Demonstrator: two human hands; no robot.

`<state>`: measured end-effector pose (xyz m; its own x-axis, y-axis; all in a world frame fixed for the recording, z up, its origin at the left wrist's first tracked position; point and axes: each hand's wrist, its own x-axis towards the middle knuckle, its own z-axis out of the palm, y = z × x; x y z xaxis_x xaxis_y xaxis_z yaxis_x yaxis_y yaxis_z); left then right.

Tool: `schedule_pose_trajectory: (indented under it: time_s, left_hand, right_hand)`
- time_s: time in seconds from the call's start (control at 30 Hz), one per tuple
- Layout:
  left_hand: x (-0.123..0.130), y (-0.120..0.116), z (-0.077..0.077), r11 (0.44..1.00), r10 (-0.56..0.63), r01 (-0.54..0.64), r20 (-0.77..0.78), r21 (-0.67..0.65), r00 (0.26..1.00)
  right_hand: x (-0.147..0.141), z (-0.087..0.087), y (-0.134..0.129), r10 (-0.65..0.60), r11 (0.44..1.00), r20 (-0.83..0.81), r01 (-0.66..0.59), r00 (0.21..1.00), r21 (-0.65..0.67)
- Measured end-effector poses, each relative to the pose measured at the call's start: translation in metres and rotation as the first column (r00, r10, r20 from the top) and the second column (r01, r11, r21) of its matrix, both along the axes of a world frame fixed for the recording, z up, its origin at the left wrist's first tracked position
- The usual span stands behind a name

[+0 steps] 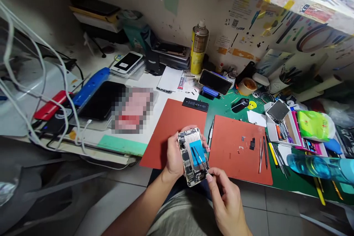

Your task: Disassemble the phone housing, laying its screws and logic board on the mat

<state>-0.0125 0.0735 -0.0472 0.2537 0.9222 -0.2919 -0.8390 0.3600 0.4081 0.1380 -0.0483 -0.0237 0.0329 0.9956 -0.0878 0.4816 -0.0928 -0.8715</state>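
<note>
An opened phone body (189, 151) with bare inner parts is held tilted over the table's front edge. My left hand (175, 155) wraps round it from the left, with fingertips showing at its right edge. A blue sheet (195, 148) lies inside the phone. My right hand (222, 191) is closed at the phone's lower right corner, its thumb and fingers pinched on thin tweezers (199, 158) whose tips reach up over the blue sheet. A black battery (195, 104) lies at the top of the left red mat (163, 129).
On the right red mat (235, 151) are small parts and tools. A water bottle (318, 167) lies at the right, near a parts box (284, 136). A spray can (199, 48) and phone stand (211, 90) are behind. White cables (41, 44) hang at the left.
</note>
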Motion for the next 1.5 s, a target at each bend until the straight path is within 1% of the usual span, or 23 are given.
schedule_pose_trajectory:
  time_s: [0.17, 0.27, 0.5, 0.63, 0.83, 0.97, 1.07, 1.13, 1.2, 1.4, 1.5]
  left_hand:
    - [0.003, -0.001, -0.004, 0.999, -0.033, 0.032, 0.022, 0.016, 0.999]
    - [0.002, 0.000, -0.004, 0.999, -0.050, 0.050, 0.016, 0.000, 0.999]
    - [0.000, -0.001, -0.002, 0.998, -0.058, 0.058, -0.003, -0.015, 0.998]
    - [0.000, -0.002, -0.003, 0.998, -0.057, 0.056, -0.013, -0.027, 0.998]
    - [0.000, -0.001, -0.003, 0.998, -0.060, 0.061, 0.027, -0.029, 0.998]
    - [0.001, 0.000, -0.002, 0.998, -0.062, 0.062, 0.013, -0.010, 0.998]
    - [0.002, 0.000, -0.002, 0.998, -0.048, 0.048, 0.006, -0.026, 0.999]
    - [0.003, -0.001, -0.002, 0.998, -0.043, 0.042, -0.002, -0.035, 0.999]
    - [0.003, -0.001, -0.001, 0.998, -0.045, 0.045, -0.007, -0.037, 0.999]
    - [0.002, -0.001, 0.001, 0.996, -0.081, 0.081, -0.006, -0.047, 0.997]
    - [0.002, 0.000, 0.000, 0.998, -0.056, 0.056, -0.020, -0.035, 0.998]
  right_hand:
    - [-0.012, 0.000, 0.014, -0.029, 0.985, 0.069, 0.017, 0.997, 0.171]
    - [-0.017, 0.000, 0.018, -0.011, 0.973, 0.087, -0.010, 0.996, 0.229]
    - [-0.021, -0.011, 0.027, 0.032, 0.961, 0.152, -0.072, 0.988, 0.269]
    - [-0.019, -0.016, 0.030, 0.034, 0.947, 0.196, -0.095, 0.980, 0.308]
    - [-0.014, -0.016, 0.029, 0.039, 0.946, 0.234, -0.111, 0.972, 0.305]
    - [-0.020, -0.014, 0.033, 0.059, 0.924, 0.272, -0.156, 0.960, 0.350]
    - [-0.027, -0.016, 0.038, 0.023, 0.902, 0.370, -0.179, 0.929, 0.393]
    - [-0.030, -0.019, 0.039, 0.002, 0.893, 0.463, -0.210, 0.886, 0.398]
    - [-0.032, -0.022, 0.039, -0.005, 0.888, 0.518, -0.235, 0.856, 0.396]
    - [-0.037, -0.026, 0.036, -0.010, 0.889, 0.455, -0.200, 0.891, 0.412]
    - [-0.040, -0.028, 0.037, -0.081, 0.867, 0.476, -0.174, 0.876, 0.467]
